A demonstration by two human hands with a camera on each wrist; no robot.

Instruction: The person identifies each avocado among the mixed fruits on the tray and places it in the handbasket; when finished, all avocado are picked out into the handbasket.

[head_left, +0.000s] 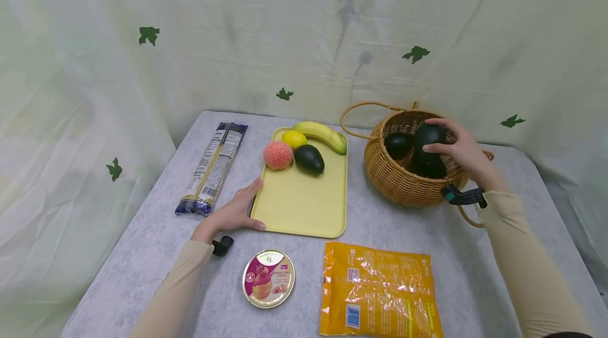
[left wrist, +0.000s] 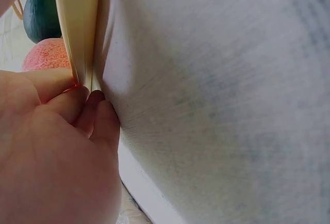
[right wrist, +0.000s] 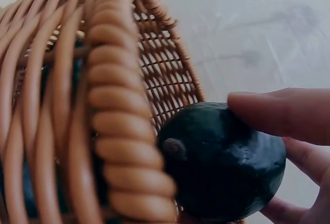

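Note:
My right hand (head_left: 451, 145) grips a dark avocado (right wrist: 221, 162) at the mouth of the wicker basket (head_left: 404, 190), thumb and fingers on opposite sides of it. Two more dark avocados show inside the basket, one to the left (head_left: 398, 145) and one beneath the held one (head_left: 429, 165). At the yellow tray (head_left: 304, 206), my left hand (head_left: 233, 214) holds the left edge near the front corner, its fingertips tucked against the rim in the left wrist view. The tray bears a banana (head_left: 323, 134), a lemon (head_left: 294, 139), a pink bumpy round fruit (head_left: 277, 155) and another avocado (head_left: 309, 159).
Left of the tray lies a long clear-and-blue packet (head_left: 212, 169). In front are a round tin of fruit drops (head_left: 268, 279) and an orange bag (head_left: 380, 290). A curtain with a leaf pattern (head_left: 294, 37) hangs behind the table. The basket's handle (head_left: 353, 108) leans out leftward.

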